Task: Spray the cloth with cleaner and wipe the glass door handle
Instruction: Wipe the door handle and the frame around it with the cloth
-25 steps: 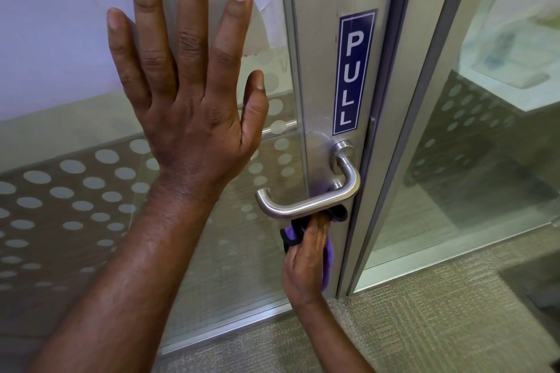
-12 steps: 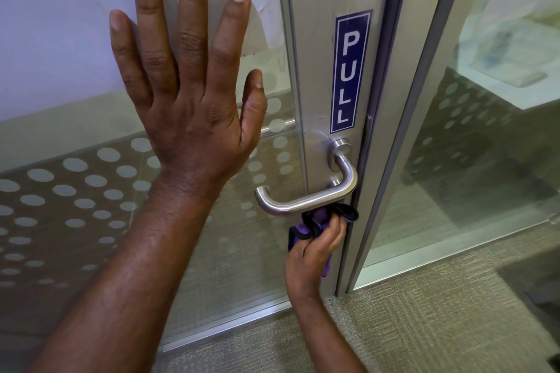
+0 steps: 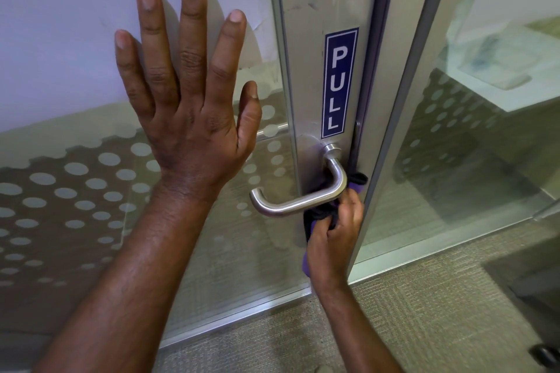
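A brushed-steel lever handle (image 3: 291, 204) sticks out leftward from the metal door stile (image 3: 306, 76), below a blue PULL sticker (image 3: 339, 82). My right hand (image 3: 333, 239) is below and behind the handle's bend, shut on a bunched purple cloth (image 3: 357, 183) that is pressed against the handle's right end and the stile. Part of the cloth hangs down behind my wrist. My left hand (image 3: 188, 106) lies flat on the glass door panel (image 3: 75, 191), fingers spread, holding nothing. No spray bottle is in view.
The glass carries a band of frosted dots (image 3: 91, 185). To the right stands the door frame (image 3: 403, 100) and a second glass panel (image 3: 485, 130). Beige carpet (image 3: 409, 321) covers the floor, with a dark object (image 3: 545, 353) at the bottom right corner.
My right hand has moved with the cloth from under the middle of the handle rightward and up to its bend. The left hand stays flat on the glass.
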The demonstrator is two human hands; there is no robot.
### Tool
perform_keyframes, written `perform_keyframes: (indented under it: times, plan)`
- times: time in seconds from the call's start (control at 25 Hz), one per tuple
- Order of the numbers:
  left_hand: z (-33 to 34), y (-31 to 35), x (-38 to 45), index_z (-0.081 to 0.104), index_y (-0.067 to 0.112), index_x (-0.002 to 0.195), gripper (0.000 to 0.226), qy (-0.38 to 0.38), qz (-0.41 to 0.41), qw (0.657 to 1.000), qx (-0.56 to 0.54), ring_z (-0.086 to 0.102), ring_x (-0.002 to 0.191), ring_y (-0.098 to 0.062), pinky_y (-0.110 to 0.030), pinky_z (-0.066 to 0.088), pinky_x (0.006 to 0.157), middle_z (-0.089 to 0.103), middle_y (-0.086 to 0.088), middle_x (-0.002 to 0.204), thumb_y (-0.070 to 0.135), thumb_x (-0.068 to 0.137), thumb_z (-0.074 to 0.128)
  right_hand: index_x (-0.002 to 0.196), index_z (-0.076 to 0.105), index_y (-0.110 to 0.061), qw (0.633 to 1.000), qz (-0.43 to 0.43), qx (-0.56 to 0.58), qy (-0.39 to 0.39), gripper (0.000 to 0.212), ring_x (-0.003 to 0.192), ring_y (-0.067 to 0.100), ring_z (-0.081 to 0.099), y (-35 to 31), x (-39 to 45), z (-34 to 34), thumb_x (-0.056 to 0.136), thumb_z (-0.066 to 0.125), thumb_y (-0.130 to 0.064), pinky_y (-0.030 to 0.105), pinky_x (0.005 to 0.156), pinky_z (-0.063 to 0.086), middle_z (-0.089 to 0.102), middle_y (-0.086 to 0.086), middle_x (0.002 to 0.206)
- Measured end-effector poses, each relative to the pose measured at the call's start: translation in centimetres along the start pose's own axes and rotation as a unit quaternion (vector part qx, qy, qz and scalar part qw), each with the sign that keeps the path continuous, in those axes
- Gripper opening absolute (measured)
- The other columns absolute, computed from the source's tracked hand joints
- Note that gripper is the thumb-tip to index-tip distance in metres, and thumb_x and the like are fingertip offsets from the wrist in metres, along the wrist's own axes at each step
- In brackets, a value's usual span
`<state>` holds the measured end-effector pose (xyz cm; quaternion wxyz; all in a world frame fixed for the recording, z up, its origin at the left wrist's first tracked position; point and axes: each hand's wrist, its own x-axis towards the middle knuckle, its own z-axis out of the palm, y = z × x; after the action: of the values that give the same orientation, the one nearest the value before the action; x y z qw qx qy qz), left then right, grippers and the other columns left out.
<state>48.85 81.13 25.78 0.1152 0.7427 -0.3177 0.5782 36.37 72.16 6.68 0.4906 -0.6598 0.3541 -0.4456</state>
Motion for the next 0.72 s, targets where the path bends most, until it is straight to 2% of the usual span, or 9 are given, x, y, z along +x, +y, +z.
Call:
perform_keyframes:
  times: [0.08,0.16,0.2,0.28,0.36,0.44,0.52,0.64,0.72]
  plan:
    - [-0.1,0.2,0.0,0.044,0.016,0.153,0.053,-0.001,0.000,1.000,0.005,0.035,0.141,-0.053,-0.062,0.021,0.119,0.046,-0.026,0.155,0.034,0.103,0.049,0.122,0.069,-0.001,0.979,-0.156,-0.116,-0.055,0.048,0.127,0.018,0.047,0.3,0.3,-0.3,0.082,0.053,0.020,0.013,0.112,0.032,0.058,0.015,0.131]
    - [0.0,0.2,0.1,0.044,0.017,0.153,0.054,0.000,0.004,1.000,0.007,0.035,0.141,-0.052,-0.062,0.022,0.119,0.046,-0.024,0.155,0.034,0.102,0.048,0.123,0.071,-0.005,0.932,-0.289,-0.184,-0.120,0.044,0.125,0.022,0.048,1.2,1.0,-1.2,0.084,0.060,0.013,0.034,0.113,0.041,0.063,0.010,0.124]
    - [-0.1,0.2,0.1,0.044,0.017,0.153,0.054,0.000,0.005,1.000,0.010,0.034,0.142,-0.051,-0.062,0.022,0.119,0.046,-0.023,0.156,0.034,0.102,0.048,0.124,0.071,-0.008,0.912,-0.329,-0.200,-0.138,0.043,0.123,0.023,0.048,1.6,1.7,-1.8,0.086,0.061,0.008,0.040,0.110,0.043,0.064,0.008,0.122]
    - [-0.1,0.1,0.1,0.044,0.017,0.153,0.054,0.001,0.006,1.000,0.012,0.032,0.143,-0.050,-0.061,0.021,0.120,0.045,-0.022,0.156,0.034,0.102,0.049,0.126,0.066,-0.009,0.919,-0.313,-0.206,-0.126,0.043,0.120,0.025,0.048,2.0,2.3,-2.1,0.087,0.053,0.003,0.032,0.112,0.039,0.060,0.011,0.122]
    - [0.0,0.1,0.0,0.044,0.018,0.153,0.055,0.006,0.008,1.000,0.014,0.031,0.143,-0.049,-0.057,0.017,0.122,0.045,-0.022,0.156,0.035,0.101,0.049,0.125,0.060,-0.003,0.972,-0.166,-0.151,-0.075,0.045,0.119,0.027,0.047,1.5,2.2,-1.5,0.083,0.047,0.006,0.028,0.113,0.036,0.055,0.018,0.124]
    - [0.1,0.1,0.0,0.043,0.018,0.153,0.055,0.009,0.008,1.000,0.020,0.030,0.143,-0.048,-0.053,0.013,0.124,0.045,-0.022,0.155,0.035,0.101,0.049,0.119,0.062,0.004,0.993,-0.058,-0.096,-0.038,0.041,0.121,0.026,0.047,0.7,1.9,-0.5,0.082,0.047,0.006,0.034,0.112,0.037,0.054,0.020,0.126]
    - [0.2,0.1,0.0,0.043,0.018,0.153,0.055,0.010,0.006,1.000,0.022,0.031,0.142,-0.049,-0.051,0.011,0.125,0.045,-0.022,0.155,0.036,0.101,0.049,0.118,0.062,0.007,0.991,-0.085,-0.099,-0.031,0.037,0.126,0.028,0.045,0.7,1.1,-0.2,0.085,0.045,0.004,0.029,0.116,0.033,0.053,0.023,0.131]
    - [0.2,0.2,-0.1,0.043,0.017,0.153,0.056,0.015,0.006,0.999,0.030,0.031,0.142,-0.049,-0.051,0.010,0.126,0.046,-0.022,0.155,0.035,0.101,0.049,0.130,0.063,-0.003,0.962,-0.225,-0.128,-0.081,0.036,0.136,0.033,0.044,1.3,0.8,-0.9,0.098,0.046,-0.003,0.034,0.118,0.035,0.049,0.017,0.140]
    - [0.2,0.1,-0.1,0.042,0.017,0.153,0.056,0.017,0.005,0.999,0.029,0.030,0.142,-0.049,-0.051,0.009,0.126,0.045,-0.022,0.155,0.035,0.101,0.049,0.140,0.060,-0.017,0.963,-0.213,-0.136,-0.097,0.038,0.140,0.012,0.038,0.6,1.0,-1.0,0.107,0.042,-0.015,0.027,0.117,0.033,0.048,0.000,0.140]
